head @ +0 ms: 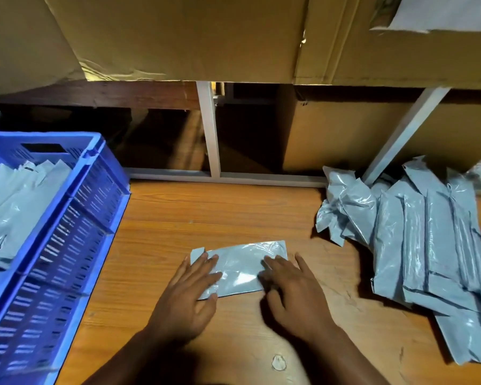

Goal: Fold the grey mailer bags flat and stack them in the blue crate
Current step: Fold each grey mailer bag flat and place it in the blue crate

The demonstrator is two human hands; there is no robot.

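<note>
Background: cardboard boxes fill the top of the frame, above a white shelf frame and dark storage space.
Bench: wooden bench spans the middle and lower frame, carrying everything below.
Crate: blue crate sits at the left edge, already holding several folded bags.
Pile: unfolded grey mailer bags lie heaped at the right side, well apart from the crate.
Bag in work: one grey mailer bag lies flat at centre, its long axis running left to right across the frame, just beyond the wrists.
Left hand: left hand rests on the bag's left end, fingers straight and spread, pressing, not gripping.
Right hand: right hand presses the right end, fingers extended flat.
Key relation: the crate lies left of the bag, so the left hand is nearer it; the bag probably needs lifting leftward once flattened.
</note>
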